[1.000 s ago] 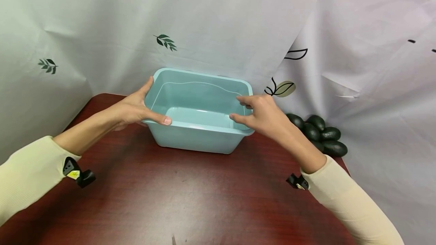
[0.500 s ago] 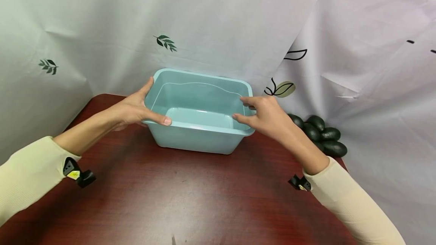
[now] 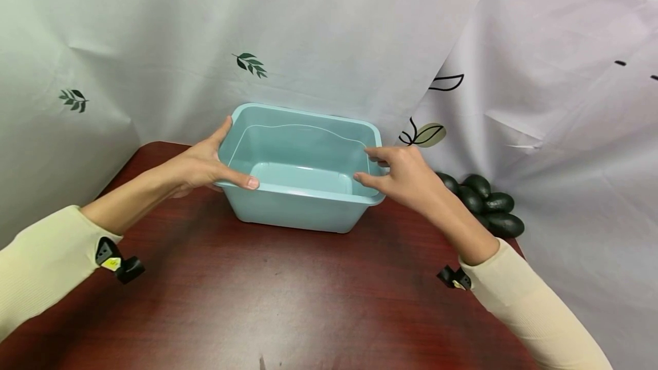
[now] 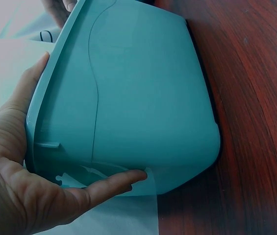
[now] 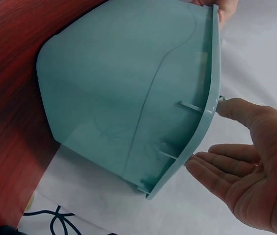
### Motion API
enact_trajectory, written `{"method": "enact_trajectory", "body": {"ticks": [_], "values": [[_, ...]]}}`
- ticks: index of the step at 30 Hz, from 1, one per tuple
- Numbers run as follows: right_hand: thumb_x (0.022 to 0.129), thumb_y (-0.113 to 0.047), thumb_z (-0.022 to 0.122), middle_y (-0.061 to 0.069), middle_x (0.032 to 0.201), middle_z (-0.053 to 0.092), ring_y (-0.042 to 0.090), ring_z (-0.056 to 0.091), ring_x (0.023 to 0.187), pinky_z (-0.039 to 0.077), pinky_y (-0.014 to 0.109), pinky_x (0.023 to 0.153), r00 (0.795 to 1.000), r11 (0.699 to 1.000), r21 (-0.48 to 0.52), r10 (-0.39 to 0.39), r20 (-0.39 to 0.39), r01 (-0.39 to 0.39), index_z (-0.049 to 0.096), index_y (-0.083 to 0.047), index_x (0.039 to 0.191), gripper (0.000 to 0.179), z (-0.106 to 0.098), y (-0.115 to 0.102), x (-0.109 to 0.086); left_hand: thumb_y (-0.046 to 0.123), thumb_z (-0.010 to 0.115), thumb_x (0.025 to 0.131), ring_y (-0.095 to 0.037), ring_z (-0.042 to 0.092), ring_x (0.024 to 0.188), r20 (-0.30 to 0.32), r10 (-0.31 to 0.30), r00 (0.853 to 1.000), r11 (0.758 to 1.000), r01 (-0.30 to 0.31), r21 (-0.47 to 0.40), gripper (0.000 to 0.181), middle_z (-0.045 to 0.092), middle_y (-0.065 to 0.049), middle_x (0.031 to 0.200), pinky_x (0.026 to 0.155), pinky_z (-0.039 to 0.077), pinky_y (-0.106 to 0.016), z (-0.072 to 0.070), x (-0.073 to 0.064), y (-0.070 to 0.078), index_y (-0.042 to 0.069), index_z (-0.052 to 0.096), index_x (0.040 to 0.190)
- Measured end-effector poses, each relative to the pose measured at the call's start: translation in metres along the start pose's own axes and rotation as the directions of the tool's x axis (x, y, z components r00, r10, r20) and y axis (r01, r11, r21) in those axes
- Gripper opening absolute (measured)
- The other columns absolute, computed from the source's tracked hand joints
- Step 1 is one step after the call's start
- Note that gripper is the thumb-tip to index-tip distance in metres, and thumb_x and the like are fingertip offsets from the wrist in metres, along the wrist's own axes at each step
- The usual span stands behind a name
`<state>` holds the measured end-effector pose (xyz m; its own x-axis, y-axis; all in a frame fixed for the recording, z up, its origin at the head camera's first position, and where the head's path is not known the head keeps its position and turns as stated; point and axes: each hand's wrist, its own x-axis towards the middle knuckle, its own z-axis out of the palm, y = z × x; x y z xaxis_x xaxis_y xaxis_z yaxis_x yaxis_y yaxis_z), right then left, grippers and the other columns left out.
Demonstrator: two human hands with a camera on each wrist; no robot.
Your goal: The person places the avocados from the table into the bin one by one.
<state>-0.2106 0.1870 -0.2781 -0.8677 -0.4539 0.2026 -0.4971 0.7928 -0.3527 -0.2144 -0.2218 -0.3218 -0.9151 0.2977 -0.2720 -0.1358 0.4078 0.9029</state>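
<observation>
A pale blue-green tub (image 3: 300,210) stands upright toward the back of the table, its long side facing the person. It looks smooth and slightly glossy, a deep rectangle with rounded corners, and its walls slope inward to a smaller base. A broad turned-out rim (image 3: 308,112) runs around the top. A fine wavy line (image 3: 295,125) crosses the inner far wall, pale in the head view, and white highlights streak the inside floor (image 3: 303,179). The right wrist view shows short ribs (image 5: 191,106) under the lip.

The left hand (image 3: 200,163) holds the tub's left end, spread wide around it: the thumb lies along the near edge and the fingers reach along the end wall. The right hand (image 3: 403,175) is at the right end, thumb and fingers parted and lightly bent, fingertips at the lip. It has no grip on the tub; whether it touches is hard to tell.

The table (image 3: 288,296) is dark red-brown with wood grain. At its right edge, dark green avocados (image 3: 497,202) sit heaped together. Cream sleeves (image 3: 534,304) cover the forearms, and white cloth (image 3: 329,33) printed with leaves hangs behind
</observation>
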Motion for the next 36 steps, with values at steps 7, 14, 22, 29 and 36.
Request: {"method": "enact_trajectory", "body": {"ticks": [7,14,22,29,36], "values": [[0.099,-0.034,0.088,0.023,0.133,0.081,0.039,0.082,0.118,0.067,0.056,0.102,1.000,1.000,0.000,0.008,-0.008,-0.008,0.075,0.001,0.144,0.058,0.000,0.003,0.000,0.024,0.098,0.089,-0.048,0.036,0.163,-0.001,0.001,1.000,1.000,-0.001,0.000,0.157,0.000,-0.021,0.189,0.114,0.057,-0.070,0.000,0.000,0.000,0.043,-0.034,0.172],[0.100,-0.037,0.087,0.023,0.131,0.082,0.037,0.080,0.114,0.066,0.055,0.097,1.000,1.000,-0.016,0.012,-0.011,-0.013,0.074,0.001,0.146,0.060,-0.002,0.007,-0.002,0.025,0.098,0.089,-0.048,0.037,0.163,-0.003,0.000,1.000,1.000,0.000,0.006,0.157,0.000,-0.021,0.189,0.114,0.057,-0.070,0.000,0.000,0.000,0.043,-0.034,0.172],[0.100,-0.035,0.086,0.022,0.138,0.080,0.041,0.079,0.124,0.065,0.058,0.105,0.999,0.999,0.022,0.026,-0.021,-0.025,0.073,0.002,0.146,0.060,-0.003,0.013,-0.007,0.025,0.098,0.089,-0.049,0.033,0.164,-0.002,0.002,1.000,1.000,-0.002,0.010,0.157,0.000,-0.022,0.189,0.111,0.059,-0.071,0.000,0.001,0.000,0.042,-0.033,0.173],[0.097,-0.031,0.091,0.017,0.130,0.083,0.039,0.082,0.119,0.067,0.056,0.101,0.996,0.999,0.048,0.000,-0.089,0.004,0.079,-0.001,0.139,0.053,-0.003,0.021,-0.012,0.025,0.098,0.090,-0.050,0.033,0.164,0.003,0.004,1.000,1.000,-0.004,0.010,0.156,-0.001,-0.022,0.189,0.110,0.059,-0.072,0.000,0.002,0.000,0.043,-0.033,0.172],[0.096,-0.026,0.091,0.014,0.124,0.085,0.034,0.083,0.112,0.069,0.054,0.095,0.992,0.998,0.057,0.012,-0.128,-0.005,0.081,-0.004,0.138,0.048,-0.003,0.030,-0.020,0.024,0.098,0.089,-0.049,0.034,0.163,-0.002,0.000,1.000,1.000,0.000,0.007,0.157,0.002,-0.022,0.188,0.113,0.058,-0.071,0.000,0.001,0.000,0.044,-0.033,0.172]]}}
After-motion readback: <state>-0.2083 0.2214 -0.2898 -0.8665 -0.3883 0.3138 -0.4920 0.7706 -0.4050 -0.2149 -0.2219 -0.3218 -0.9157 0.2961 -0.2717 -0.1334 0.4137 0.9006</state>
